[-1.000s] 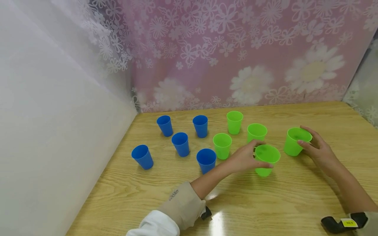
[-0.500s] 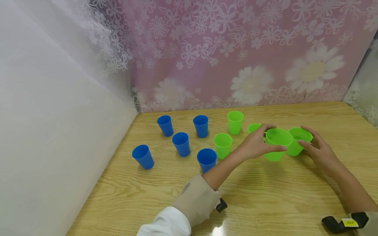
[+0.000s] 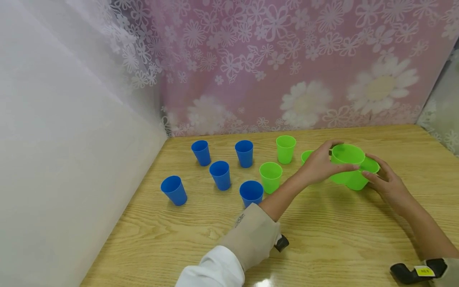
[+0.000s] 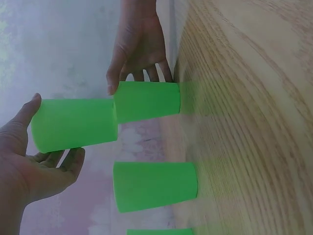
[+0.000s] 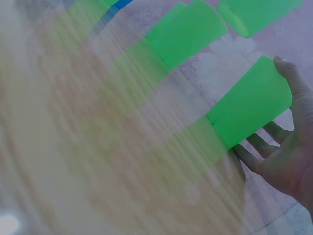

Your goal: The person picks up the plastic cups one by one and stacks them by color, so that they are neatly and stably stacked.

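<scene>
My left hand (image 3: pixel 319 163) grips a green cup (image 3: pixel 347 154) by its sides, thumb in front, and holds it upright and lifted off the table. In the left wrist view this raised cup (image 4: pixel 76 125) stands higher than a second green cup (image 4: pixel 146 102), the two edges meeting or overlapping. My right hand (image 3: pixel 389 185) holds that second cup, which rests on the table, with thumb and fingers round its right side. The right wrist view has the right hand (image 5: pixel 293 147) curled about its cup (image 5: pixel 254 105). Behind my left hand a third green cup (image 3: pixel 307 155) is partly hidden.
Two more green cups, one at the back (image 3: pixel 285 150) and one nearer (image 3: pixel 271 178), stand upright in the middle. Several blue cups (image 3: pixel 220 176) stand to the left. A white wall (image 3: pixel 71 139) bounds the wooden table (image 3: pixel 161 239), and a flowered curtain (image 3: pixel 251 79) hangs behind.
My left hand has lifted its green cup from the front and carried it right and back, up to the cup in my right hand. The right hand has stayed in place.
</scene>
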A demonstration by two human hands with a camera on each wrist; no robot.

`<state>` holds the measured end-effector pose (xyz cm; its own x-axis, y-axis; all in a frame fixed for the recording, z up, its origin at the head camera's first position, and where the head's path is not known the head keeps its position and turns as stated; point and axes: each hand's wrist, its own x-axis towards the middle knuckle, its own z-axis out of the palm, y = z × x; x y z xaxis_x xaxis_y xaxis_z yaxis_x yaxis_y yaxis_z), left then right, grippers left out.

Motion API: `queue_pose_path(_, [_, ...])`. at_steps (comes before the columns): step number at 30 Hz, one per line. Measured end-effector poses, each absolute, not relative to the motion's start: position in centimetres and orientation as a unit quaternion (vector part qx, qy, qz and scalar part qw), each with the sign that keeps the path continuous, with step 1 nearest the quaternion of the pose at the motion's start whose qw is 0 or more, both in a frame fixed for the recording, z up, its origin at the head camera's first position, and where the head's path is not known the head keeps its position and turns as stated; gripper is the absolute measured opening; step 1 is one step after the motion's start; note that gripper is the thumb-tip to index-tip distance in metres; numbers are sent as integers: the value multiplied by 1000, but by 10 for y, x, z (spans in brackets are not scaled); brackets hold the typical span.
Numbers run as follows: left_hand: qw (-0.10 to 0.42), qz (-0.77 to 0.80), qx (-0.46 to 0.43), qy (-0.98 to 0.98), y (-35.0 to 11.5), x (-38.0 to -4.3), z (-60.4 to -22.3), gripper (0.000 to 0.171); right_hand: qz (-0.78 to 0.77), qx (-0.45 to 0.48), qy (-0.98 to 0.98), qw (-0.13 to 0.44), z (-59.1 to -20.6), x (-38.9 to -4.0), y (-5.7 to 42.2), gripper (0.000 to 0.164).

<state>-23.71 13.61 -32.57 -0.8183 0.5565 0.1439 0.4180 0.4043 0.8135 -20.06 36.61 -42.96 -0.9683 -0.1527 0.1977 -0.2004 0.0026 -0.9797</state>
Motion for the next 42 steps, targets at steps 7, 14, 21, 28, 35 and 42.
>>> queue_pose_path(7, [48,452,283,845,152,-245,-323,68,646,97,-757,4,-430,-201,370,60])
queue_pose_path(14, [7,443,279,852,169,-250,-312,68,657,106,-747,-2,-431,-201,373,60])
queue_pose_path(21, [-12,466,262,845,186,-252,-308,67,602,61,-796,-18,-426,-198,375,60])
queue_pose_path(28, [-17,480,245,842,201,-252,-311,68,608,66,-791,-21,-427,-199,375,62])
queue_pose_path(35, [-20,465,229,855,206,-250,-319,70,665,110,-739,-2,-430,-201,371,59])
queue_pose_path(42, [-13,474,225,851,211,-249,-326,66,635,104,-765,-3,-431,-201,372,61])
